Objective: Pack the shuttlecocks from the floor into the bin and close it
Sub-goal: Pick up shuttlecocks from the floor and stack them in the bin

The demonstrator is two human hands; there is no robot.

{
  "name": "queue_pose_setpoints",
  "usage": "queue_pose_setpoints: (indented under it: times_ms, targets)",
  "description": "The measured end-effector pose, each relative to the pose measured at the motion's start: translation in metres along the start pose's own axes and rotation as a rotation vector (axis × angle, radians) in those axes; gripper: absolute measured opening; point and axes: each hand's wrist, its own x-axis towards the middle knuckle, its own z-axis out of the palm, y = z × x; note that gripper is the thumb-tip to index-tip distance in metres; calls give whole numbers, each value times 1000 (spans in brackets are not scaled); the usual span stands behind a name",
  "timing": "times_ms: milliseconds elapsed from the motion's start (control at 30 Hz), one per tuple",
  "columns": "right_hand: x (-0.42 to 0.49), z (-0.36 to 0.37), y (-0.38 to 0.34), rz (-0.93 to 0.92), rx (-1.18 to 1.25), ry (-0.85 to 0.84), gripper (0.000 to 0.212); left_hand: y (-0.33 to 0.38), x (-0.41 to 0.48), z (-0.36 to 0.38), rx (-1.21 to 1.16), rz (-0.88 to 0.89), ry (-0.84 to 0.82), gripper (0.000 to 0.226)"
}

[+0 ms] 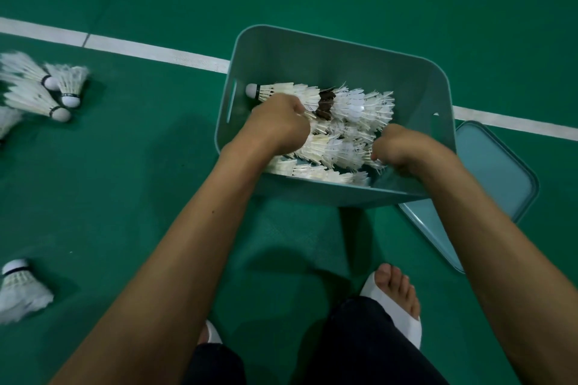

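While five shuttlecocks [31,97] lie leftward, left hand [278,125] and right hand [405,150], apart, grip rows [347,116] inside one bin [312,62], one lid [494,166] beside.

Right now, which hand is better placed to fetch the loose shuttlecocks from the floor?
The left hand. The loose shuttlecocks lie on the floor left of the bin, on that hand's side. The right hand is at the bin's right corner, nearer the lid. Both grip packed shuttlecocks now.

shuttlecocks [341,131] in bin [328,56], lid [497,172] right (floor)
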Motion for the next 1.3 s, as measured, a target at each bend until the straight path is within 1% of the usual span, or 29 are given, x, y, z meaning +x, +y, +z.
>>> queue_pose_setpoints:
  times_ms: [67, 133, 167, 233, 267, 333, 367, 400, 500, 600, 667, 733, 800, 900, 967, 1067, 1200, 1267, 1300]
  targets:
    - [12, 2, 0, 33, 34, -58, 31, -1, -2, 4, 155, -50, -88, 42]
    - [16, 1, 1, 77, 61, -122, 30, -3, -1, 9, 270, -58, -186, 41]
    - [18, 0, 3, 94, 85, -143, 27, -4, -1, 10, 306, -52, -203, 37]
    - [20, 0, 6, 109, 156, -163, 25, -5, -3, 11, 342, -48, -181, 31]
    - [22, 0, 8, 111, 211, -170, 29, -4, -5, 10, 346, -46, -165, 30]
    - [29, 0, 14, 102, 316, -183, 37, 1, -8, 8, 324, -29, -141, 37]
    - [30, 0, 17, 100, 332, -180, 37, 3, -9, 7, 293, -19, -124, 41]
    - [28, -1, 18, 103, 316, -177, 34, 4, -13, 4, 254, -1, -102, 42]
    - [21, -7, 16, 104, 164, -121, 14, 2, -25, -10, 146, 105, -5, 37]
    - [2, -22, -4, 22, -77, 44, 14, -5, -40, -33, 86, 269, 148, 31]
    - [-23, -33, -36, -98, -185, 154, 14, -12, -51, -53, 36, 348, 268, 27]
    - [-57, -39, -78, -255, -167, 214, 17, -22, -64, -73, -5, 376, 384, 22]
    - [-97, -38, -122, -457, -98, 260, 22, -37, -77, -91, -56, 354, 515, 19]
    - [-141, -9, -184, -782, -2, 290, 21, -71, -94, -110, -129, 251, 684, 18]
    - [-151, 28, -220, -917, 25, 254, 17, -105, -101, -120, -128, 151, 739, 16]
    - [-148, 100, -263, -1022, -47, 136, 15, -169, -112, -130, -116, -33, 824, 18]
    - [-142, 199, -287, -1088, -178, 18, 19, -261, -141, -131, -163, -386, 1009, 21]
    - [-146, 249, -289, -1115, -258, -94, 25, -303, -156, -134, -233, -581, 1103, 22]
    - [-150, 272, -288, -1124, -275, -189, 30, -321, -164, -137, -273, -675, 1142, 26]
